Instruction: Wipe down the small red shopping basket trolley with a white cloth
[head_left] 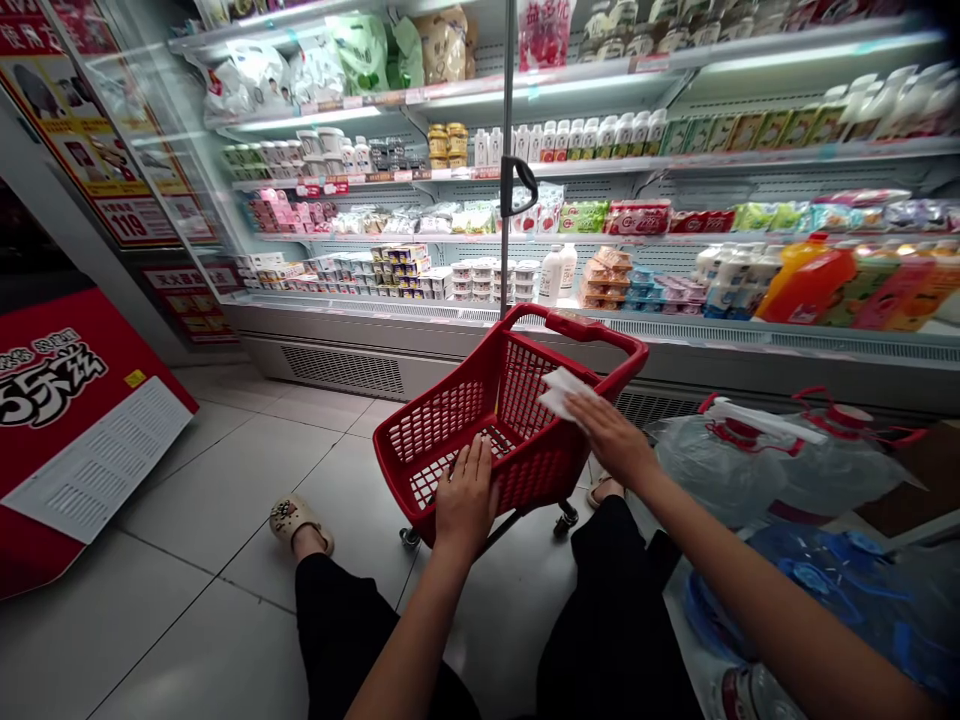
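A small red plastic shopping cart [450,410] on wheels stands between my legs, its handle raised toward the fridge shelves. My left hand [466,495] lies on the near rim, fingers stretched out over the edge toward the inside. A folded white tissue [562,390] is under the fingers of my right hand [611,432], which presses it against the upper rim below the handle. Part of the tissue sticks out past the fingertips. Slotted walls and a grid floor show inside the cart, with no goods visible there.
Behind the cart runs a lit refrigerated display [375,345] of bottles, cups and packs, with a black door handle [517,187]. Large water jugs [720,460] crowd the right side. A red cabinet [75,420] stands left on the tiled floor [247,450].
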